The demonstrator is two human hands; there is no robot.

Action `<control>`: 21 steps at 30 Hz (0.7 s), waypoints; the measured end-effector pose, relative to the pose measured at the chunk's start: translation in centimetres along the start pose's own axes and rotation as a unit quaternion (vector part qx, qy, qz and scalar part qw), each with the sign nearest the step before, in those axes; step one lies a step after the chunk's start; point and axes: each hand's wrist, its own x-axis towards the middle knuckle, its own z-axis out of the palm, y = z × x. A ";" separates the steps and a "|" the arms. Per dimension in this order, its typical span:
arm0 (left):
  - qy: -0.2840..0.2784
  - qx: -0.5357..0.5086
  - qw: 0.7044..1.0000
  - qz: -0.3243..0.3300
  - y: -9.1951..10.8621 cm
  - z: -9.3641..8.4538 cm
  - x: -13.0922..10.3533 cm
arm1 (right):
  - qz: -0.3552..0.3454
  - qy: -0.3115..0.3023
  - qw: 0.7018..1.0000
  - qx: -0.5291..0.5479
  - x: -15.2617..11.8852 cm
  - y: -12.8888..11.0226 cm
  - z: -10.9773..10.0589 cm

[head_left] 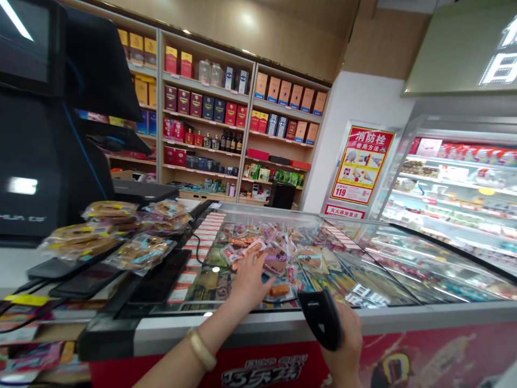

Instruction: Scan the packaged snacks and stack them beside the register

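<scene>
My left hand (pixel 251 277), with a gold-coloured bangle on the wrist, reaches over a pile of clear-wrapped snacks (pixel 278 258) on the glass top of a chest freezer (pixel 404 293). Its fingers are stretched out and the thumb stands apart. The fingertips are at the packets; whether they press on one I cannot tell. A packaged sausage (pixel 279 291) lies just right of the thumb. My right hand (pixel 348 337) is closed round the handle of a black barcode scanner (pixel 323 318), held in front of the freezer's near edge.
At left, stacked packets of flat round snacks (pixel 141 253) lie beside phones (pixel 86 277) and cables. Behind them stands a black checkout terminal (pixel 36 161). Shelves of boxed bottles (pixel 205 108) line the back wall. A lit display fridge (pixel 464 183) stands at right.
</scene>
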 end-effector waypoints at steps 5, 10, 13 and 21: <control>-0.053 0.155 0.986 -0.041 2.6 2.5 2.0 | 0.006 -0.013 1.000 0.019 -0.2 -0.1 0.0; -0.048 0.162 0.984 -0.048 2.5 2.9 2.4 | 0.015 -0.041 0.998 0.039 0.0 -0.7 0.1; -0.011 0.069 0.995 -0.073 1.6 2.5 2.5 | 0.018 -0.046 0.998 0.044 0.2 -1.1 0.1; 0.078 -0.581 0.765 -0.268 -0.3 -2.5 0.5 | 0.015 -0.056 0.996 0.063 0.8 -1.8 0.3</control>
